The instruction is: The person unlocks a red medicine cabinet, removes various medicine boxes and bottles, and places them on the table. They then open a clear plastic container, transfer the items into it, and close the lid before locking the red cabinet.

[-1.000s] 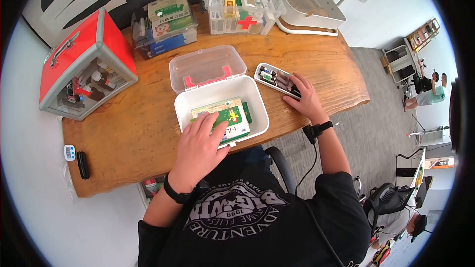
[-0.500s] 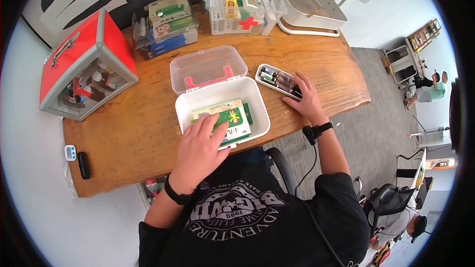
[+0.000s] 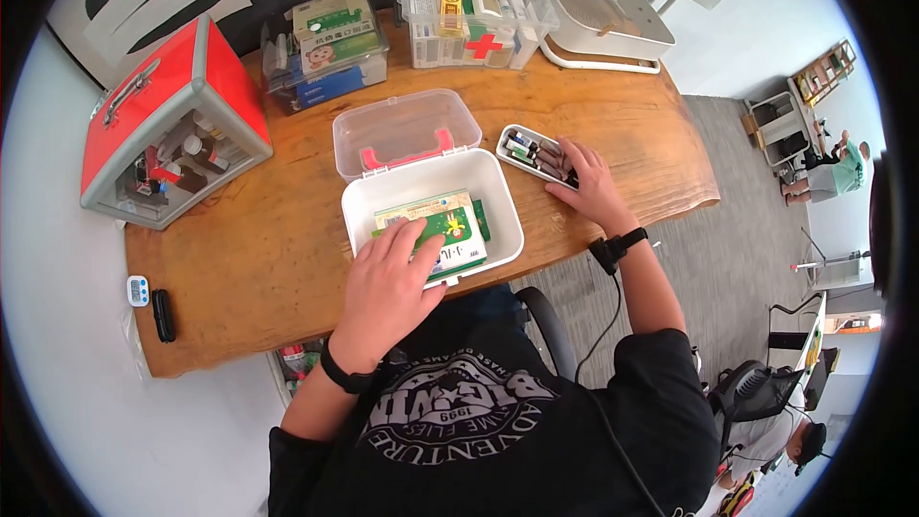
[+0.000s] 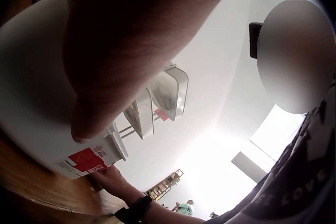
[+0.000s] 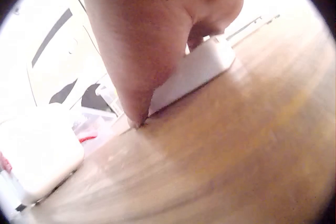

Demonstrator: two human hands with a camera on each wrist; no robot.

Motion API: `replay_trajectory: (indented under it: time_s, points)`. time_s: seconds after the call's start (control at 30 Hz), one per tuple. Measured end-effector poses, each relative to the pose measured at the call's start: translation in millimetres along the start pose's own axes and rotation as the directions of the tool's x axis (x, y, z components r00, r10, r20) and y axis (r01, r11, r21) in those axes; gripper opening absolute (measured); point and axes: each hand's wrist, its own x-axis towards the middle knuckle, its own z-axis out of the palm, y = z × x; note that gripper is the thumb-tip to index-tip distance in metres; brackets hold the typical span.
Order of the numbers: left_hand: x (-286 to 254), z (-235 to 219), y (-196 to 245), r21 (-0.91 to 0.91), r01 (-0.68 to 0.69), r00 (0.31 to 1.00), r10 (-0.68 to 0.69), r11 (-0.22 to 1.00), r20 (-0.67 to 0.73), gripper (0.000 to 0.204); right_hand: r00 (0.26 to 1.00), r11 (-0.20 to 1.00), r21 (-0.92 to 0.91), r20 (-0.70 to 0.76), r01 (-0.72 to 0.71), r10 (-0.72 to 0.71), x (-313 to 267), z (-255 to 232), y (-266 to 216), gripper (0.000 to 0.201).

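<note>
An uncovered white box point(image 3: 510, 206) holds green-and-white cartons point(image 3: 459, 247). The left hand point(image 3: 388, 278) reaches over its near left rim, relaxed fingers resting on the cartons; in the left wrist view its thumb lies by the white wall point(image 4: 37, 103), its fingers hidden. To the right, a narrow white tray point(image 3: 505, 157) contains several small dark tubes point(image 3: 525, 144). The right hand point(image 3: 595, 193) grips this tray's right end, thumb on the near side and fingers across the far side. In the right wrist view the thumb tip touches the table beside the tray wall point(image 5: 194, 74).
The box's clear lid point(image 3: 402, 124) with pink handle lies folded back. Behind stand a red case point(image 3: 235, 86), a bin of cartons point(image 3: 325, 81), a red-cross bin point(image 3: 436, 53) and a white folding item point(image 3: 613, 24). A timer point(image 3: 138, 291) and black case point(image 3: 164, 316) lie at left.
The view has shifted slightly. The right hand's fingers have moved a little left over the tray; the left hand keeps its place.
</note>
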Motion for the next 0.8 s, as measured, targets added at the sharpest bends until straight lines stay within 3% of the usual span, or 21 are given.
replay_trajectory:
  time_s: [0.27, 0.37, 0.47, 0.5, 0.57, 0.63, 0.73, 0.8]
  points:
    - [-4, 4, -3, 0.002, -0.026, 0.997, 0.026, 1.0, -0.069, 0.05, 0.995, 0.996, 0.086, -0.097, 0.037, -0.029, 14, -15, -1, 0.086]
    - [-6, 5, -6, -0.033, -0.057, 0.996, 0.055, 0.998, -0.065, 0.047, 0.992, 0.988, 0.152, -0.123, -0.016, 0.035, 23, -47, -42, 0.087]
    - [-9, 9, -14, -0.057, -0.115, 0.987, 0.108, 0.992, -0.122, 0.043, 0.957, 0.965, 0.092, -0.182, 0.246, -0.227, 37, -74, -90, 0.089]
    - [-10, 8, -15, -0.074, -0.151, 0.979, 0.139, 0.986, -0.147, 0.043, 0.956, 0.963, 0.102, -0.187, 0.25, -0.228, 42, -75, -104, 0.089]
    - [-12, 3, -15, -0.083, -0.144, 0.979, 0.13, 0.986, -0.155, 0.041, 0.912, 0.897, 0.171, -0.106, 0.408, -0.395, 49, -73, -133, 0.089]
    - [-13, -1, -15, -0.091, -0.14, 0.978, 0.123, 0.986, -0.169, 0.04, 0.903, 0.874, 0.251, -0.002, 0.416, -0.43, 56, -63, -160, 0.087]
    - [-14, -1, -16, -0.074, -0.179, 0.98, 0.171, 0.981, -0.105, 0.035, 0.849, 0.813, 0.274, -0.027, 0.514, -0.528, 67, -35, -181, 0.085]
    - [-19, -1, -17, -0.133, -0.199, 0.972, 0.178, 0.971, -0.153, 0.034, 0.818, 0.799, 0.213, -0.002, 0.562, -0.575, 71, -18, -185, 0.083]
